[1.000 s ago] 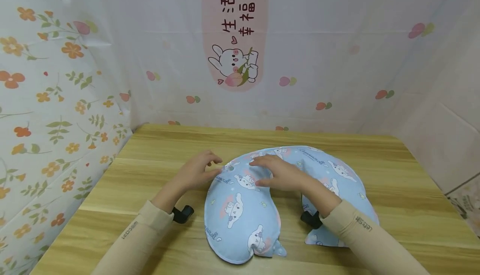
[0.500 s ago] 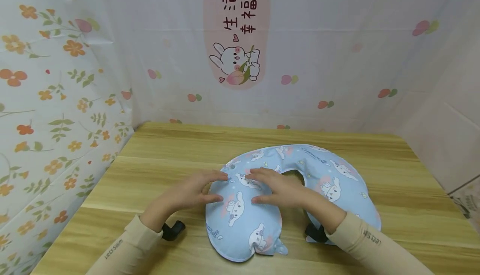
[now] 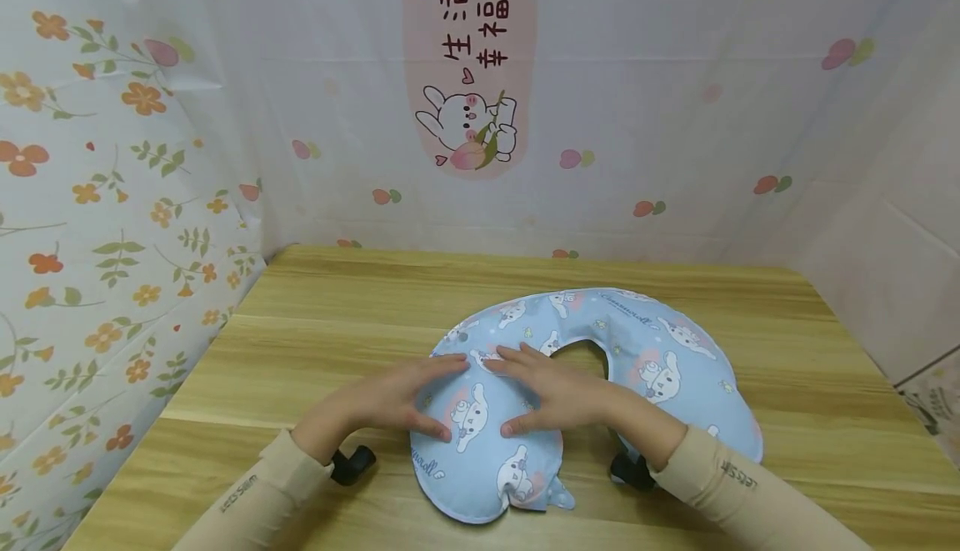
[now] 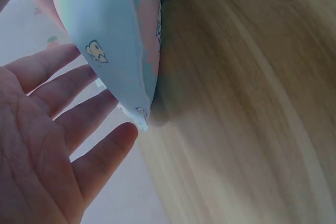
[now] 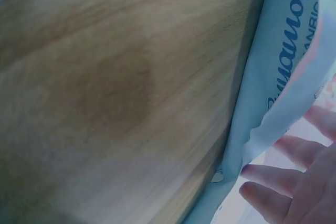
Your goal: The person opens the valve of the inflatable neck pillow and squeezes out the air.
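Observation:
A light blue U-shaped neck pillow (image 3: pixel 675 351) with cartoon dog prints lies on the wooden table (image 3: pixel 330 318). Both hands lie flat on its left arm. My left hand (image 3: pixel 401 397) rests on the arm's left side with fingers spread. My right hand (image 3: pixel 551 393) presses beside it, fingers straight. In the left wrist view the open left hand (image 4: pixel 47 129) touches the pillow (image 4: pixel 113 40) at its edge. Right-wrist view: the fingertips (image 5: pixel 273 192) lie against the pillow cover (image 5: pixel 278 77).
Patterned cloth walls close the table on the left (image 3: pixel 97 201), back (image 3: pixel 465 101) and right. Black wrist camera mounts (image 3: pixel 352 463) sit under both beige sleeves. Bare wood shows behind and to the left of the pillow.
Both hands have slid toward me along the pillow's left arm, from near its top curve to the middle of that arm. The pillow has flattened there.

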Tool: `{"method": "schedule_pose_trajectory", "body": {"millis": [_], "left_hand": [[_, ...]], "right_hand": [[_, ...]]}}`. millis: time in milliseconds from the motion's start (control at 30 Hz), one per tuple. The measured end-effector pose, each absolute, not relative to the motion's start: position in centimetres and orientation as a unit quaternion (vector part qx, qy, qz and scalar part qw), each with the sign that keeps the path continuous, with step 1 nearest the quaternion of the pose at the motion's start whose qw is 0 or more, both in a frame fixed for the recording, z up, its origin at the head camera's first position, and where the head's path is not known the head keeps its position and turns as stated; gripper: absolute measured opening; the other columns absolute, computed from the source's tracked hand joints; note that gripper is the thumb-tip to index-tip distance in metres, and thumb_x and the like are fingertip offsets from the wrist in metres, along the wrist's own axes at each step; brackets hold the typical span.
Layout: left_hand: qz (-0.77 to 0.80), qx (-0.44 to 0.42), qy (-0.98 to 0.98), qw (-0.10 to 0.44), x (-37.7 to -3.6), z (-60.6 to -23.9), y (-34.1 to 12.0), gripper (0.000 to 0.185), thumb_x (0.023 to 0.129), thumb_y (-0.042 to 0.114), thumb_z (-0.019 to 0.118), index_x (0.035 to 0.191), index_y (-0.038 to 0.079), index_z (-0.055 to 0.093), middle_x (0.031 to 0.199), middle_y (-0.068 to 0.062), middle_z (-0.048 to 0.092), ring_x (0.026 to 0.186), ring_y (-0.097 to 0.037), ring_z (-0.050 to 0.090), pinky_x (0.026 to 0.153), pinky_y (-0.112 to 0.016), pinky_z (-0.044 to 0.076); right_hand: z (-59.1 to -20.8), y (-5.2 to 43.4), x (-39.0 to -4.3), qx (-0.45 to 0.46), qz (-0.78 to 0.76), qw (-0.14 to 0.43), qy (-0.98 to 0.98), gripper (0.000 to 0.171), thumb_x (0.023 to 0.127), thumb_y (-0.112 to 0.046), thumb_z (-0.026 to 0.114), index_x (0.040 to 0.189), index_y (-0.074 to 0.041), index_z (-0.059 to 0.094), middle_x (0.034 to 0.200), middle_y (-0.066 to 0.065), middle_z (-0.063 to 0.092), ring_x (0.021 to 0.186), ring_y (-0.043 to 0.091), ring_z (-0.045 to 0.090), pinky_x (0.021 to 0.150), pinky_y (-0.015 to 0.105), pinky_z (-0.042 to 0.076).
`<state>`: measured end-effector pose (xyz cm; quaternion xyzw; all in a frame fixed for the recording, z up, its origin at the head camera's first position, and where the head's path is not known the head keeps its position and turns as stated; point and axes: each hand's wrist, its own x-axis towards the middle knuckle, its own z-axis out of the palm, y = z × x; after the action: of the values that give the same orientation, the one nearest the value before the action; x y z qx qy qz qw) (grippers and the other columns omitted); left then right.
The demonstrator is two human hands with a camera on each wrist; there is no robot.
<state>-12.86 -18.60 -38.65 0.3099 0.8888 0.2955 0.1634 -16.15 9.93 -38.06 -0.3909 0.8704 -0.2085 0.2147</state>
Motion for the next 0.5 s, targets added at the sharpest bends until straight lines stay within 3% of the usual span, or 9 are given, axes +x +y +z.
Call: {"method": "schedule_pose_trajectory", "body": {"millis": [500], "left_hand": [[0.266,0.3,0.893,0.204,-13.14,-39.5,-18.54,0.095,0.08,0.042,0.082,0.155,0.009,0.034,0.163,-0.015,0.029,0.15,-0.038,0.027,0.119,-0.058,0.026]], "right_hand": [[-38.76,9.76,-16.74,-0.388,-0.175,0.281,0.86,0.093,0.086,-0.06,0.067,0.16,-0.029,0.019,0.17,0.003,0.005,0.153,0.047,-0.004,0.117,0.069,0.016]]}}
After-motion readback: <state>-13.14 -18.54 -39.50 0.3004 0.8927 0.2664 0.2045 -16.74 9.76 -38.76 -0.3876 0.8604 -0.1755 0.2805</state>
